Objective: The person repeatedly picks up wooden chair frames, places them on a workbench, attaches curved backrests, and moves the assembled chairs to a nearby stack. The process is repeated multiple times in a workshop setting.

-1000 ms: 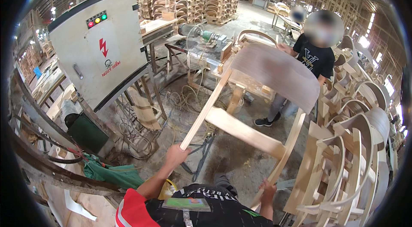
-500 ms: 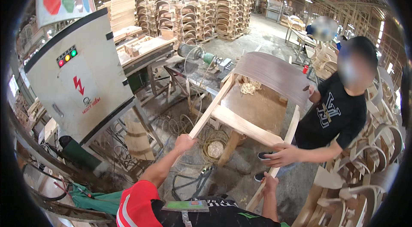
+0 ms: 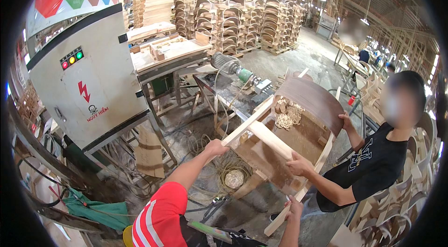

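A wooden chair frame with two long pale legs, a crossbar (image 3: 270, 140) and a curved dark-brown back panel (image 3: 311, 101) stretches away from me, above the floor. My left hand (image 3: 216, 148) is closed around the near end of the left leg (image 3: 245, 128). Lower on the right, my right hand (image 3: 294, 209) wraps the right leg (image 3: 277, 222) near its end. A co-worker (image 3: 373, 167) stands to the right. One of that person's hands (image 3: 300, 165) grips the crossbar's right end. Their other hand (image 3: 346, 122) touches the panel's right edge.
An electrical cabinet (image 3: 88, 79) with coloured lights stands at left. Beyond the frame, a motor machine (image 3: 240, 73) sits on a metal bench. Coiled hoses (image 3: 228, 167) and wood shavings (image 3: 288, 114) lie below. Stacked curved chair parts (image 3: 392, 214) crowd the right side; more stacks stand behind.
The view has shifted, so the surroundings sit farther right and lower. The chair frame has turned and tilted, its crossbar sloping more steeply. My hands keep their holds on both legs.
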Motion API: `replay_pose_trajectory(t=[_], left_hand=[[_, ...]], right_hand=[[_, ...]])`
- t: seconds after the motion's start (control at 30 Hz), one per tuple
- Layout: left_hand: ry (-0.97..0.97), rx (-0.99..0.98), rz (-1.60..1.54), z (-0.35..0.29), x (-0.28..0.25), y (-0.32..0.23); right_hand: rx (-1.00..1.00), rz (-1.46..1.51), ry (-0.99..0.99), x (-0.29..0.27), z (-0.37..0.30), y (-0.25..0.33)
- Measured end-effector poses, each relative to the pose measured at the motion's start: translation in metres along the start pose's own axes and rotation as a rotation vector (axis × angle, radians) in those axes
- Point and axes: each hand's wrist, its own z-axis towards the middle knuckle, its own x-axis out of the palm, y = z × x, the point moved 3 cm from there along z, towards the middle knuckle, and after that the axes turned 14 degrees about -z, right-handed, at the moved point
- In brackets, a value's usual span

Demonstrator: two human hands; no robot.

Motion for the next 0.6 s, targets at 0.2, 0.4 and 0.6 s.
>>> replay_pose_trajectory(t=[0.2, 0.4, 0.6], left_hand=[[-0.105, 0.163, 0.165, 0.008, -0.011, -0.002], [-0.147, 0.137, 0.104, -0.052, -0.020, 0.044], [-0.312, 0.036, -0.155, -0.213, -0.023, 0.188]], right_hand=[[-0.117, -0.014, 0.091, 0.011, -0.007, 0.003], [-0.114, -0.062, 0.124, 0.009, -0.052, -0.034], [0.027, -0.035, 0.100, 0.022, -0.110, -0.080]])
